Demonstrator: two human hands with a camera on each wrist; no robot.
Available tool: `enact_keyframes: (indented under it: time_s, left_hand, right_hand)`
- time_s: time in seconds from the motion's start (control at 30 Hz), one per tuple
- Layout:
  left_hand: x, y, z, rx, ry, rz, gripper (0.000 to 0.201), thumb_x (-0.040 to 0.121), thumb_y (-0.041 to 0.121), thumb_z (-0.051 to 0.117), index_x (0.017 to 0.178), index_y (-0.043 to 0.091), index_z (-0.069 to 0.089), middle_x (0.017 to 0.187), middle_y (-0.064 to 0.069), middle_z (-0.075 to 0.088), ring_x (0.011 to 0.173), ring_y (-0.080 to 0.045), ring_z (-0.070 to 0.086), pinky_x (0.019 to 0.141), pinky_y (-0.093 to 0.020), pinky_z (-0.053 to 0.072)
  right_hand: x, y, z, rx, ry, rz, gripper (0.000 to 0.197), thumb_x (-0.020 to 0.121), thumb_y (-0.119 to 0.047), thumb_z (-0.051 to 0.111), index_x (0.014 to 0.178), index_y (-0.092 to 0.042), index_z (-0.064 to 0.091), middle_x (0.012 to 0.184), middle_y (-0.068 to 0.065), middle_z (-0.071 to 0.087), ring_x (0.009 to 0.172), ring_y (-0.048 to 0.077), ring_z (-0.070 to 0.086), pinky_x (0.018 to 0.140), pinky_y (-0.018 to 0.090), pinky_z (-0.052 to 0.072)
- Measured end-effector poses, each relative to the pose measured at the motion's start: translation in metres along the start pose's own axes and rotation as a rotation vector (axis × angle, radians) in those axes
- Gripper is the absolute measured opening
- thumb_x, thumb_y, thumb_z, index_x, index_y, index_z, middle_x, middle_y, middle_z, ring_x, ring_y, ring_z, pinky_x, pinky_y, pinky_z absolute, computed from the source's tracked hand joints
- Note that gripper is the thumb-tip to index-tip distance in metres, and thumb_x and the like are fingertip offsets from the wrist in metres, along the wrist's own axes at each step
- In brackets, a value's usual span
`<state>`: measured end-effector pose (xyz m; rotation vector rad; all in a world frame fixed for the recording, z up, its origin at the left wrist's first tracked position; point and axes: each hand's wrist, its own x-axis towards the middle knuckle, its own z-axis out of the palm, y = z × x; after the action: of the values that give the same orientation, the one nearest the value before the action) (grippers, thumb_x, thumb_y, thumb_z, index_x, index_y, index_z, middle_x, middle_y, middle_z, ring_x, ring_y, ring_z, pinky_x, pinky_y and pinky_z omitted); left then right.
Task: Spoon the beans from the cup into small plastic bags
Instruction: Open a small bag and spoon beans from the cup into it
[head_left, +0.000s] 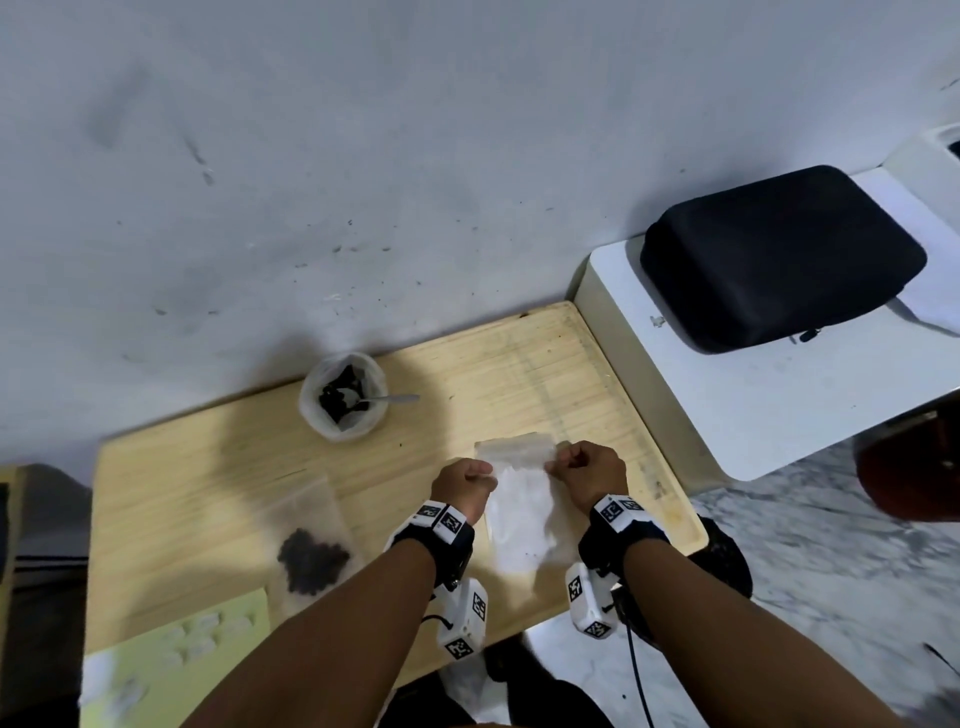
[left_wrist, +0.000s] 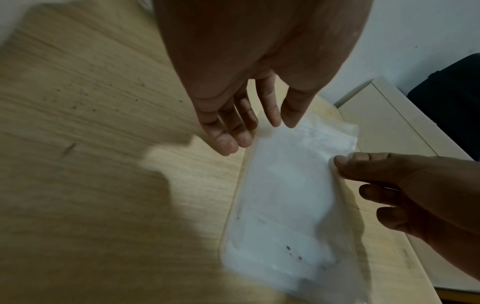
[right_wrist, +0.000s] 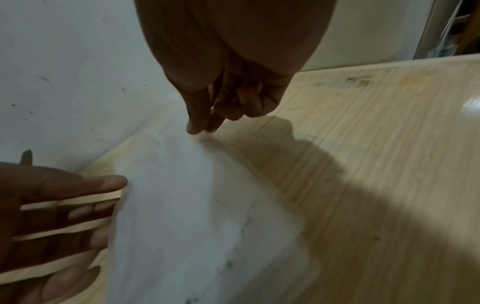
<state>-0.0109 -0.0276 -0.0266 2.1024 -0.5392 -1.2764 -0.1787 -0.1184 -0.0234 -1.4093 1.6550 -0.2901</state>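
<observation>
2 hands' (head_left: 464, 483) (head_left: 592, 470) fingers pinching bag (head_left: 522, 512)

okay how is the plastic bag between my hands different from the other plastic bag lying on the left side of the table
The bag between your hands looks empty apart from a few dark specks; the left bag holds a dark pile of beans.

Your left hand and right hand pinch the first bag near its top edges; nothing touches the left bag, which lies flat.

Both are small, clear plastic bags on the wooden table.

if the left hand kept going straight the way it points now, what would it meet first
Probably the top edge of the empty plastic bag, which the left hand already touches; beyond that, bare wooden table towards the wall. Depth is unclear.
</observation>
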Motion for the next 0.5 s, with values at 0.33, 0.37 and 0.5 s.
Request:
enact_keyframes:
  time_s: [0.33,0.37,0.5]
  left_hand:
    - [0.0022,0.0000,0.0044,-0.041,-0.005,0.013,0.015,0.077,0.012,0.071,0.084,0.025,0.069,0.095,0.001,0.070,0.093,-0.019,0.065,0.086,-0.027,0.052]
    - [0.0020,-0.0005,0.0045,-0.043,-0.006,0.018,0.016,0.077,0.011,0.071,0.084,0.026,0.069,0.096,0.000,0.070,0.093,-0.018,0.065,0.086,-0.027,0.051]
    - [0.0001,-0.0007,0.0027,-0.066,-0.005,0.041,0.018,0.075,0.007,0.071,0.082,0.023,0.070,0.093,-0.004,0.071,0.089,-0.018,0.065,0.080,-0.022,0.049]
  right_hand:
    - [-0.0035,-0.0004,-0.0017,0.049,-0.062,-0.103,0.014,0.087,-0.006,0.066,0.086,-0.020,0.069,0.080,-0.006,0.067,0.077,0.013,0.061,0.073,0.020,0.043]
    - [-0.0040,-0.0009,-0.0028,0.048,-0.062,-0.109,0.015,0.089,-0.006,0.063,0.092,-0.018,0.070,0.084,-0.005,0.068,0.080,0.013,0.062,0.076,0.021,0.045]
    - [-0.0045,-0.0033,-0.0079,0.059,-0.067,-0.126,0.019,0.092,-0.005,0.057,0.101,-0.017,0.069,0.089,-0.004,0.067,0.083,0.013,0.063,0.081,0.023,0.046]
